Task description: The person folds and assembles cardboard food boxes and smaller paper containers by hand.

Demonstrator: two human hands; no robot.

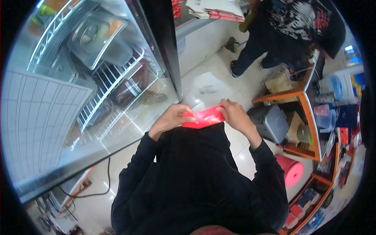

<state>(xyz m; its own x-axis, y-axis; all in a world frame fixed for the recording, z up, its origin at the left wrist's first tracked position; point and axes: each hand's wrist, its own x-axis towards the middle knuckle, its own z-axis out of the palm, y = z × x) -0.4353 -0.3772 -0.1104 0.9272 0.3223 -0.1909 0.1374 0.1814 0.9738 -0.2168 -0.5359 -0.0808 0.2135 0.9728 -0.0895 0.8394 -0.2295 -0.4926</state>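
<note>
A bright red, glossy, folded piece [204, 117] is stretched between my two hands in front of my waist. It looks like thin card or a packet, but its exact kind does not show. My left hand [172, 118] pinches its left end, thumb on top. At the other end, the fingers of my right hand [237, 116] are closed over the upper right corner. Light glares off the red surface, and the fingertips beneath it are hidden.
A glass-fronted fridge [129, 129] with wire racks and a lidded metal container [98, 39] stands at left. Flat cartons [217, 8] lie on a counter ahead. Another person [270, 35] stands ahead right, beyond a wooden-framed table [307, 117], grey bin [270, 122] and red roll [291, 172].
</note>
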